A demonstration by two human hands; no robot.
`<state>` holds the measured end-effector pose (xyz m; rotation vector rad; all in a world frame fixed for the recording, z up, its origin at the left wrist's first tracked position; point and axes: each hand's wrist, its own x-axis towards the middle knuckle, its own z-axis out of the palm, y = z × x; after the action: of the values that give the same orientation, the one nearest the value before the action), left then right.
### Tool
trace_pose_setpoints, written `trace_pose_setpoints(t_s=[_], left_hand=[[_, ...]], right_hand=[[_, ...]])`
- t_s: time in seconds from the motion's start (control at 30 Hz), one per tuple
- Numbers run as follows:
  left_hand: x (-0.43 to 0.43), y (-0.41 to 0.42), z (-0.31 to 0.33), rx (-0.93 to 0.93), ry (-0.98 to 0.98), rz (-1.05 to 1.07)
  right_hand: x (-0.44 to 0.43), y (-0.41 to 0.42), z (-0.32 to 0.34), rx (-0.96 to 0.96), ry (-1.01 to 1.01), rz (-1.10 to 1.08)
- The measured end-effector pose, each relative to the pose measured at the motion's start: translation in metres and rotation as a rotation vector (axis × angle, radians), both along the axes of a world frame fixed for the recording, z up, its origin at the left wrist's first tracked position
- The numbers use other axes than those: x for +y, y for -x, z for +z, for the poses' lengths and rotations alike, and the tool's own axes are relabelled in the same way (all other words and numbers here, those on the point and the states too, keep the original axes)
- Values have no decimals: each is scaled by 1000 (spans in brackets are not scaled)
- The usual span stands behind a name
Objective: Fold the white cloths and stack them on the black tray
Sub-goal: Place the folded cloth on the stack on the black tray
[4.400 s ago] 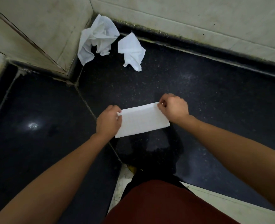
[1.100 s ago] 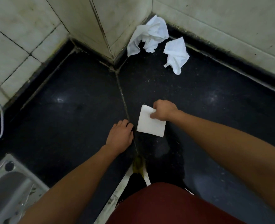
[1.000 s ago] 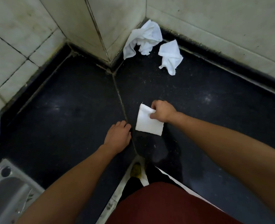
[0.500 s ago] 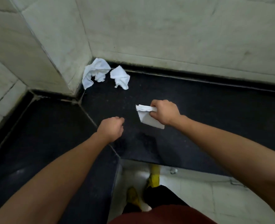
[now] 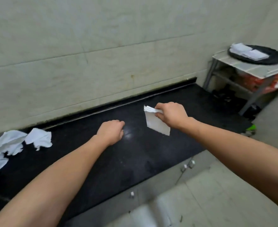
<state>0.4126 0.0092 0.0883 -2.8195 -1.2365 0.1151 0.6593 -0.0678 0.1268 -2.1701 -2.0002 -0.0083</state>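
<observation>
Pinching folded cloth (image 5: pixel 156 122), right hand (image 5: pixel 171 114) above countertop (image 5: pixel 135 154)

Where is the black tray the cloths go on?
In the head view, the black tray sits far upper right on a small table, already holding folded cloths.
</observation>
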Motion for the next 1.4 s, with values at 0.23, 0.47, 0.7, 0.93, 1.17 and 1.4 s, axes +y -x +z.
trace_pose_setpoints(t_s=[0.23,0.47,0.7,0.93,1.17,1.4], left_hand=[[-51,-220,6,-116,22,-228],[-110,-409,4,-81,64,-508],[-132,-546,0,-95,92,-695],[-106,-721,9,-252,86,-795],[-49,-837,54,-450,131,-715],[17,-902,48,-465,110,-494]], right_hand=[[-105,-185,16,-112,-13,-225],[-214,-338,19,-108,-16,-513],[-274,-439,17,-73,-5,-697],[-257,-587,29,-97,-9,-827],[-202,-697,64,-80,-98,-791],[-134,-786,88,26,-191,-692]])
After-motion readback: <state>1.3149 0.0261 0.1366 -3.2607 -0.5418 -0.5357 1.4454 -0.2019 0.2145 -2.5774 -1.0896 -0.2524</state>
